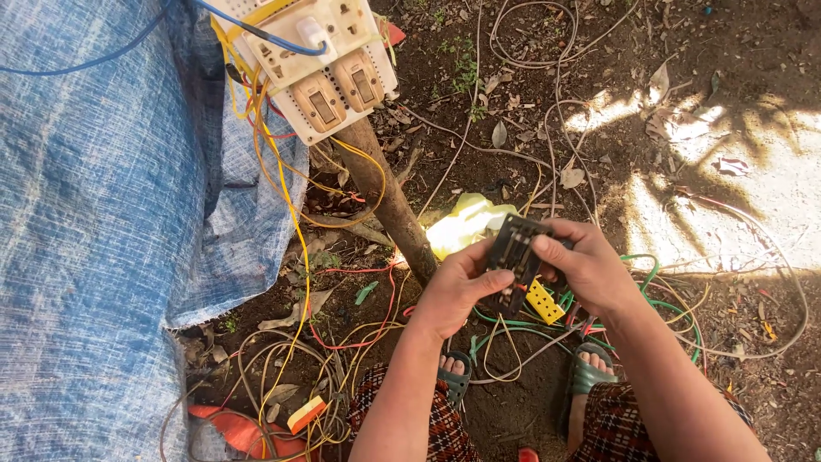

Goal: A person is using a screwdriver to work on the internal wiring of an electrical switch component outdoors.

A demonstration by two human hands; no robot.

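Gripping what, exactly? (Desk)

Both hands are closed on one black switch part [511, 257], held up between the knees. The left hand [453, 295] pinches its lower edge with thumb and fingers. The right hand [590, 265] wraps the top, thumb pressed on the face. (Photographer)

Which stage of the work does it look like? (Desk)

My reading is inspecting or fitting, with the part turned toward the eyes. No tool is in either hand, and I cannot tell whether any wire is joined to it. (Photographer)

What surrounds it? (Desk)

A yellow block [545, 301] sits just below the part, among green wires [676, 308] looping over bare soil. A yellow bag [466, 224] lies just behind. A leaning stake [389, 197] rises past the left hand to a cream switchboard [329, 64], which trails yellow and red leads. A blue tarp [94, 214] covers the left side. Sandalled feet [590, 372] rest near the loops. (Photographer)

And what would a next move call for? (Desk)

I would say a steady left-hand pinch, freeing the right fingers for small terminals, and care with the loose leads underfoot. (Photographer)
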